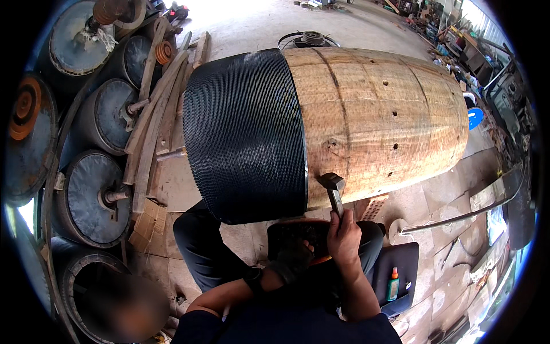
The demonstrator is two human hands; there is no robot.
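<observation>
My right hand (344, 238) grips the handle of a hammer (334, 192), its metal head up against the lower front of a large wooden drum (384, 109). Close rows of black, fine-toothed strip (246, 132) cover the drum's left part; bare wood with several small holes shows on the right. My left hand (295, 258), in a dark fingerless glove, is over a dark container (281, 232) between my knees. Its fingertips look curled in, and what they hold, if anything, is lost in the shadow. A watch (252, 280) sits on the left wrist.
Metal-ended rollers (94, 195) stack along the left, beside long wooden planks (152, 137). A perforated brick (373, 207) stands under the drum. Near my right knee, a green spray bottle (393, 285) lies on a dark pad (404, 264). Clutter lines the right side.
</observation>
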